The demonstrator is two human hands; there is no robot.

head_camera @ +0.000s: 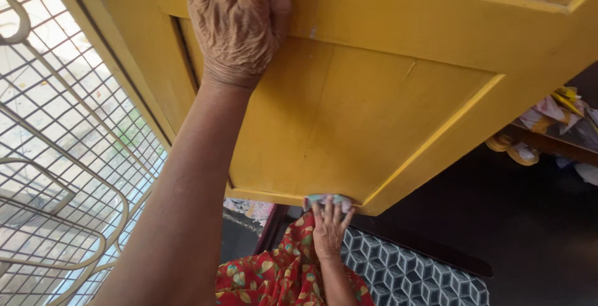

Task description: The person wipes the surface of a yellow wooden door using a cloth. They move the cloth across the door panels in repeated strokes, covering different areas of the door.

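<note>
We press our left hand point(233, 23) flat on the yellow door point(374, 94) to steady it, while our right hand point(328, 222) holds a cloth point(329, 199) against its lower edge.

The door point(374, 107) was painted a deep mustard yellow, its panel and frame the same shade. The cloth point(329, 199) pressed at its lower edge was pale, with faint green and pink marks. The garment point(274, 278) below was red with a print of yellow and green flowers. The floor mat point(411, 275) bore a cube pattern in grey, white and dark blue. The metal grille point(56, 175) was off-white, and the floor point(536, 225) was near black.
</note>
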